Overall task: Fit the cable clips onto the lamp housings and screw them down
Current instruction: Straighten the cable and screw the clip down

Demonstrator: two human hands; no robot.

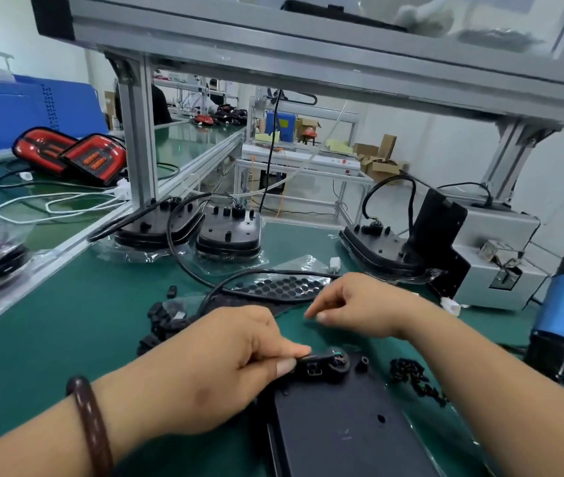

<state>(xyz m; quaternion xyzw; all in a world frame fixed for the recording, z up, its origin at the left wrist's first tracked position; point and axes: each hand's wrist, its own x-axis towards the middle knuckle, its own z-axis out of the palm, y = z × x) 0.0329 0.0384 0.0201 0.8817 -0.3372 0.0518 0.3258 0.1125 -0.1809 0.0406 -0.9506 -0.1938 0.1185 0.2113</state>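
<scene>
My left hand [211,366] pinched the black cable [318,357] between thumb and forefinger, over a small clip [313,370] at the far end of the lamp housing [342,428] lying back-up on the green table [67,321] in front of me. My right hand [359,308] hovered beyond it, fingers curled and blurred; I couldn't tell whether it held anything. Loose clips [160,325] lay to the left.

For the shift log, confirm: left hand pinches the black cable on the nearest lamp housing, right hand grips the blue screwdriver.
One error, per the head view: the right hand hovers over the green mat; the blue screwdriver is untouched at far right. The left hand does pinch the black cable on the nearest lamp housing.
</scene>
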